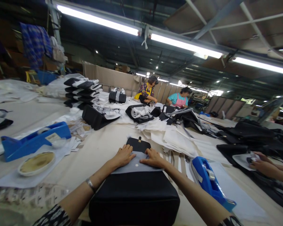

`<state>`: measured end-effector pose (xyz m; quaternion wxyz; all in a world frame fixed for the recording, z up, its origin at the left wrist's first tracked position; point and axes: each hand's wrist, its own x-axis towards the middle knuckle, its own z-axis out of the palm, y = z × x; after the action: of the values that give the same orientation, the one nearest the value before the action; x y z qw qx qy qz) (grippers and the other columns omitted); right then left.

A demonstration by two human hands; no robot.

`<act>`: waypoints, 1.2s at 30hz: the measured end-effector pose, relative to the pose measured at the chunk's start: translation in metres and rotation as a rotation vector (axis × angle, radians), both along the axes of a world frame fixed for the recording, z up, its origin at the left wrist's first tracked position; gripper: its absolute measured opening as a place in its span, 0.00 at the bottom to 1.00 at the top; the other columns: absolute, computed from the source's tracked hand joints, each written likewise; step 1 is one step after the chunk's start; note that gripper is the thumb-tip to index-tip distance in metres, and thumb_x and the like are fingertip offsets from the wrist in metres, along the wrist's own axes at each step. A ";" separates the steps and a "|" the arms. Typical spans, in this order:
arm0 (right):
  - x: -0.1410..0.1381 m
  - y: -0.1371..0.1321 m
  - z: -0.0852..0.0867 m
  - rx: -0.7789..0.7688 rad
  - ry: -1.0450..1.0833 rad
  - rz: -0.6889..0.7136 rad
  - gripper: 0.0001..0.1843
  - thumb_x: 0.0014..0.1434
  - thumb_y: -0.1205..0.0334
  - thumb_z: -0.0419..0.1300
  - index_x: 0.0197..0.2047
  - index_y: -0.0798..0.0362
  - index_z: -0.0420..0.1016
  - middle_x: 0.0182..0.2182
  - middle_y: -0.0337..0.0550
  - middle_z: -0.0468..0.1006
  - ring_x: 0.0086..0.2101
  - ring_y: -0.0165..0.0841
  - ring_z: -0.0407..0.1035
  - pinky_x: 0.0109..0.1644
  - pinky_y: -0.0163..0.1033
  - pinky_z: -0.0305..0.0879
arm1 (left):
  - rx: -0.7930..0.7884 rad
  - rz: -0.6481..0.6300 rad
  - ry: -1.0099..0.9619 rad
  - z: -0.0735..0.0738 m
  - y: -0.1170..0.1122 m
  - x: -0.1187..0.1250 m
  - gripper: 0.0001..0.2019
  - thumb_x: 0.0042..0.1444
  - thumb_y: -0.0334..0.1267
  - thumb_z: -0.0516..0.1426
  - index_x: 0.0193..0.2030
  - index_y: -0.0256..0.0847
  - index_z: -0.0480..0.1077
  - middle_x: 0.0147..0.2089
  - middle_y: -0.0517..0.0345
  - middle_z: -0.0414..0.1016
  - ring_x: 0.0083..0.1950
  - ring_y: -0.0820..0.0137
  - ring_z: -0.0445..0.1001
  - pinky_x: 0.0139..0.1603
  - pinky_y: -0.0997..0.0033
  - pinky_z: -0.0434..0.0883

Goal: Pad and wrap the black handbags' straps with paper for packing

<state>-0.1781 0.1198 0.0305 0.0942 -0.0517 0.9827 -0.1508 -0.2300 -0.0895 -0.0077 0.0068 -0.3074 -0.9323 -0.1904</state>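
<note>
Handbag (134, 201) on the worktable (103, 147), tape dispenser (35, 141) left, tape dispenser (208, 183) right

My left hand (124, 156) and my right hand (153, 159) lie flat and open, palms down, close to each other in the middle. My fingers (131, 153) point in and a bit forward, and they do not curl. My left arm (80, 196) and my right arm (191, 194) come up from the near corners, bare past the black-and-white sleeves (53, 216), and a silver band (90, 184) sits on my left wrist.
</note>
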 end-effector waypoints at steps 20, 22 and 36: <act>0.013 0.001 -0.004 -0.091 0.182 0.007 0.11 0.70 0.60 0.45 0.49 0.53 0.64 0.46 0.48 0.73 0.47 0.36 0.67 0.52 0.38 0.58 | -0.006 0.004 -0.060 0.009 0.001 0.002 0.15 0.67 0.47 0.41 0.42 0.44 0.64 0.46 0.52 0.75 0.50 0.58 0.73 0.50 0.56 0.67; 0.011 0.001 -0.006 -0.072 0.170 0.000 0.11 0.70 0.60 0.45 0.49 0.53 0.64 0.46 0.48 0.74 0.46 0.37 0.68 0.51 0.39 0.58 | -0.023 0.012 -0.076 0.010 0.001 0.000 0.16 0.68 0.47 0.40 0.42 0.44 0.64 0.44 0.52 0.76 0.48 0.59 0.74 0.49 0.58 0.67; 0.005 0.007 -0.024 0.087 0.094 -0.001 0.18 0.70 0.60 0.43 0.60 0.49 0.61 0.50 0.50 0.71 0.49 0.41 0.66 0.53 0.44 0.57 | -0.108 0.042 -0.186 0.001 0.005 -0.010 0.17 0.68 0.47 0.43 0.52 0.40 0.65 0.45 0.49 0.76 0.46 0.61 0.76 0.46 0.58 0.71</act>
<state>-0.1731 0.1269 0.0068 0.0502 -0.0543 0.9917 -0.1055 -0.2402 -0.0846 -0.0068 -0.0925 -0.2688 -0.9440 -0.1673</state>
